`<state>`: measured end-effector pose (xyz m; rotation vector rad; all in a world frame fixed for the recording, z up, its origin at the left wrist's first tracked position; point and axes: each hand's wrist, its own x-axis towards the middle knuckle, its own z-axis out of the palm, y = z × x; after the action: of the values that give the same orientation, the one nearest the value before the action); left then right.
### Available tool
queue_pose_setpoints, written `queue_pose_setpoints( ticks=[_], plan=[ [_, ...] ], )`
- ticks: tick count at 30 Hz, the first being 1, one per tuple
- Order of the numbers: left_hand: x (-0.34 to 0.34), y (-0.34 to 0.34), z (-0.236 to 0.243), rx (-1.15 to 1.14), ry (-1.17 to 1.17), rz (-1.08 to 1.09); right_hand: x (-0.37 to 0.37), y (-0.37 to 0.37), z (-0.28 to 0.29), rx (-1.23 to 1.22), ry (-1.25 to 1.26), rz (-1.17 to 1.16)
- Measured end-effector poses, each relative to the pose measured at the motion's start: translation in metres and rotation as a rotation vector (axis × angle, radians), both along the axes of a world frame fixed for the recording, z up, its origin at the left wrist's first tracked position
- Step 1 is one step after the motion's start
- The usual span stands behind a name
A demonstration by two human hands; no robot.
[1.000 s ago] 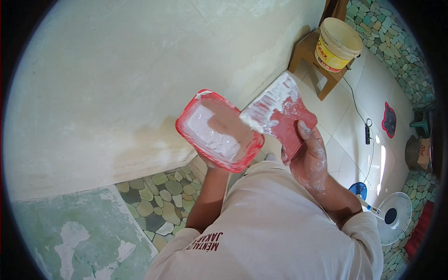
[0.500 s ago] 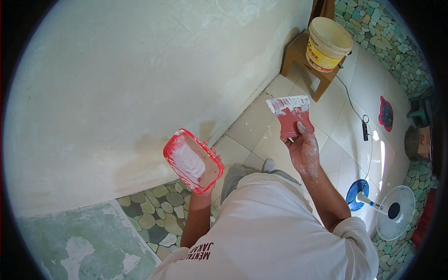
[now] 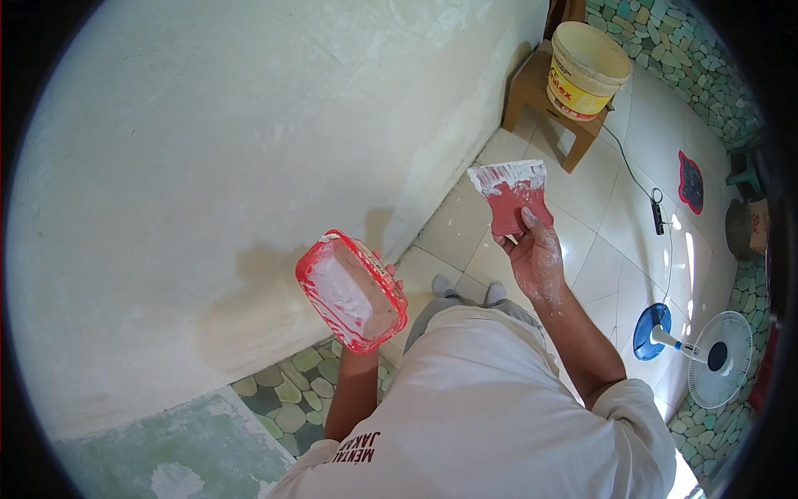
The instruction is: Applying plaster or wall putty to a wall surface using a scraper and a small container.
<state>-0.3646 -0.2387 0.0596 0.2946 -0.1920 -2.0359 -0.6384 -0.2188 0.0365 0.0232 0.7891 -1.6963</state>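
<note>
My left hand (image 3: 391, 274) grips a red-rimmed plastic container (image 3: 341, 289) from behind, its fingertips showing along the right side; white paste lies inside and is smeared on the rim. My right hand (image 3: 540, 262), speckled with white, holds a wide red putty scraper (image 3: 511, 204) between thumb and fingers, blade upward and coated in white paste along its edge. The scraper is apart from the container, up and to its right, over the tiled floor. A pale plastered wall (image 3: 208, 158) stands to the left of both hands.
A yellow-labelled bucket (image 3: 590, 58) stands on a brown stool (image 3: 528, 87) by the wall corner. At right lie a power strip (image 3: 657, 217) with cords, a pink-edged mat (image 3: 691, 183) and a standing fan (image 3: 719, 358). Pebbled stone borders the tiles (image 3: 615, 191); my feet show below.
Since a second ago my hands have moved apart: the container went down and left, and the scraper is now separate from it with its blade turned upward. The view has shifted slightly.
</note>
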Motion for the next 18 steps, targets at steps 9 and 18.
queue_pose_setpoints(
  ticks=[9, 18],
  plan=[
    [0.041, -0.055, -0.007, -0.055, 0.022, -0.173, 0.033, -0.034, -0.005, -0.015, 0.04, -0.113],
    [0.054, -0.076, 0.002, 0.026, -0.151, -0.289, 0.043, -0.037, -0.081, 0.191, 0.05, -0.222]
  ],
)
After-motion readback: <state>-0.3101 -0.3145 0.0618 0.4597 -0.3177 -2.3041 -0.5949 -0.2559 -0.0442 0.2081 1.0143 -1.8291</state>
